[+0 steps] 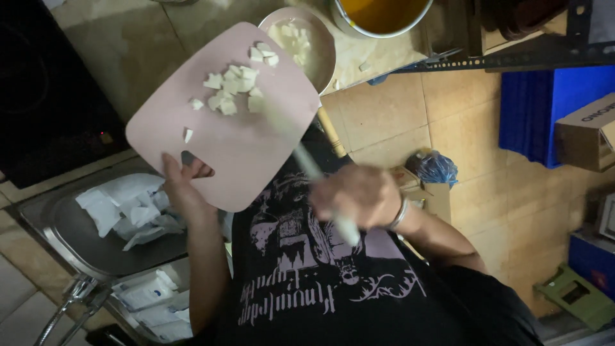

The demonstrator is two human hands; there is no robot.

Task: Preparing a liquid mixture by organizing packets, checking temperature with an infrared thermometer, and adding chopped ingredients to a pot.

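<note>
The right hand [362, 195] and the long pale knife [314, 173] it grips are smeared by motion blur, so the blade's edge cannot be made out. The round metal pot of yellow liquid [382, 16] is cut off by the top edge, and the pink plastic cutting board [224, 150] hides part of the pale round bowl [323, 48].

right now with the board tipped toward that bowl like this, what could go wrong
The pink cutting board is held in the air by the left hand alone, so it could slip or tilt off line. The white chunks may slide past the bowl onto the counter. The knife in the right hand is motion-blurred, close to the person's body.
</note>
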